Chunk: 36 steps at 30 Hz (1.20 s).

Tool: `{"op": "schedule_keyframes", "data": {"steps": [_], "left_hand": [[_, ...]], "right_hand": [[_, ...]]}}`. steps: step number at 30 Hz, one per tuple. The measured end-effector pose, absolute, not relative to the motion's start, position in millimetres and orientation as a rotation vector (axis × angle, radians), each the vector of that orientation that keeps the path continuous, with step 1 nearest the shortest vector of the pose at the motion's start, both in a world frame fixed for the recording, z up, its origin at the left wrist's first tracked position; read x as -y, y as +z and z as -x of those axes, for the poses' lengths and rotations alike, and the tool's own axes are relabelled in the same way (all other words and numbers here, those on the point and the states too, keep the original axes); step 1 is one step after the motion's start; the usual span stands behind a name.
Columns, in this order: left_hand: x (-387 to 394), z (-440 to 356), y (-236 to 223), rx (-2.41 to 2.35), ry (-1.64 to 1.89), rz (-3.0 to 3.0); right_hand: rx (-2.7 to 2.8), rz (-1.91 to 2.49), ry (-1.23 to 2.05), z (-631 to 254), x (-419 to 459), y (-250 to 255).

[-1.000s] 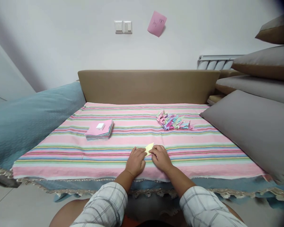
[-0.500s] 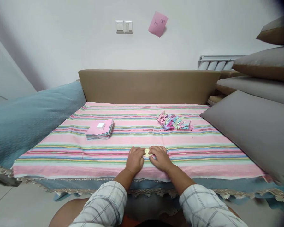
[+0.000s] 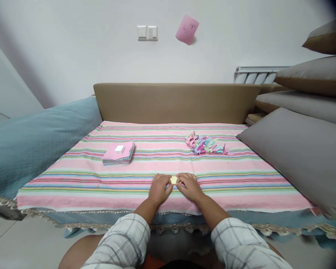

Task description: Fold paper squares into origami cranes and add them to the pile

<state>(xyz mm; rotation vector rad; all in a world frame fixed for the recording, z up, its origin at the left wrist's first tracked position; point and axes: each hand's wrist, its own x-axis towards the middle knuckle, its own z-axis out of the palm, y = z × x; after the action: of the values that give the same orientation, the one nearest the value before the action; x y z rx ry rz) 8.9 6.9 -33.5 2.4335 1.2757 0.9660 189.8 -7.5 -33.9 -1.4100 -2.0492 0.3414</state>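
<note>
Between my two hands is a small piece of folded pale yellow paper (image 3: 174, 180), low over the striped cloth. My left hand (image 3: 159, 188) is closed on its left end, thumb and fingers pinching it. On the other end, my right hand (image 3: 189, 187) pinches it the same way. Only the middle of the paper shows; my fingers cover both ends. Whether the paper rests on the cloth or is slightly raised, I cannot tell.
A stack of coloured paper sheets (image 3: 118, 158) with a small white block (image 3: 119, 149) on top lies to the left. Several folded paper pieces (image 3: 205, 144) form a row at the right. Grey cushions (image 3: 299, 149) flank the striped cloth (image 3: 156, 134); a brown backrest (image 3: 176, 102) stands behind.
My left thumb has shifted slightly right, closer to the paper. Both hands otherwise stay in place on the yellow paper.
</note>
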Motion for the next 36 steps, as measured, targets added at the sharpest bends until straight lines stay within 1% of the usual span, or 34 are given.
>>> {"op": "schedule_keyframes", "data": {"steps": [13,27,36], "left_hand": [[-10.6,-12.0,-34.2,-1.337,1.012,-2.37],[-18.9,-16.4,-34.6,-1.469,0.957,-2.204],[-17.7,-15.7,-33.2,-1.474,0.944,-2.17]], "right_hand": [[1.973,1.499,0.418,-185.4,0.6,-31.9],[1.919,1.585,0.341,-177.7,-4.9,-38.8],[1.874,1.561,0.383,-181.5,-3.7,-40.6]]}}
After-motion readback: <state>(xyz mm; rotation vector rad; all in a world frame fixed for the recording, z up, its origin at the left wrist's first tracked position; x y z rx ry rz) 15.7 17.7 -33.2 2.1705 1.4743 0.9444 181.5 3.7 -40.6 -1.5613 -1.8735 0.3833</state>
